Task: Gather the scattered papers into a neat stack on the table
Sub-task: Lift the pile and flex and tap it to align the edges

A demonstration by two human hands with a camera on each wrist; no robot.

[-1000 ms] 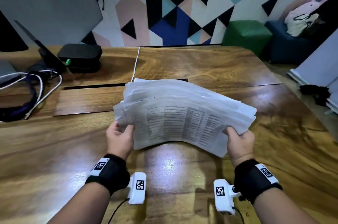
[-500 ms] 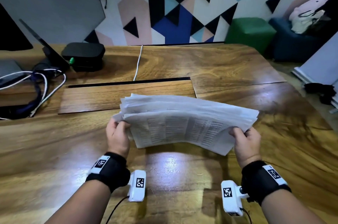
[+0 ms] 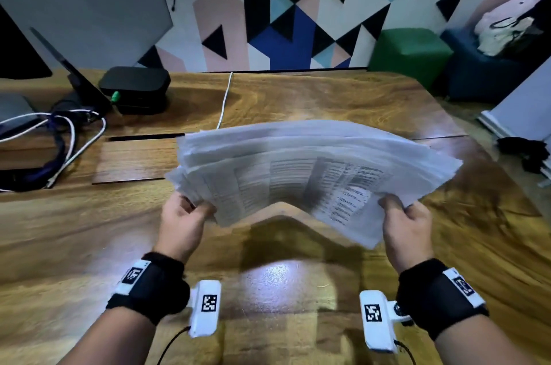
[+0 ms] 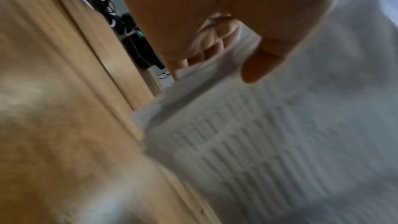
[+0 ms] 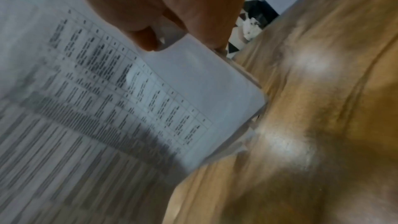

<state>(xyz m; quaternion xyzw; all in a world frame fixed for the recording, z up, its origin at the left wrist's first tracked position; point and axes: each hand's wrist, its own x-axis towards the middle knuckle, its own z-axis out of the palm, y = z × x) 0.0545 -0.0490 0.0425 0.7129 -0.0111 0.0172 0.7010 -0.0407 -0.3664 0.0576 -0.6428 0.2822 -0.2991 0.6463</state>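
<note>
Overhead: glossy wooden table [image 3: 298, 102], geometric-patterned wall [image 3: 298, 6] behind.

This looked like a casual office or study room. A broad wooden worktop [image 3: 328, 102] carried a black box [image 3: 134, 85] at its far left corner, with tangled cables [image 3: 68, 149] nearer along that edge. Behind the worktop rose a wall of coloured triangles [image 3: 283, 6]; past its far right corner sat a green cube seat [image 3: 411, 51].

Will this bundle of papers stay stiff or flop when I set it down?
Probably floppy: the papers bow between the left hand and right hand. Sheets may slide, since the edges look fanned.
</note>
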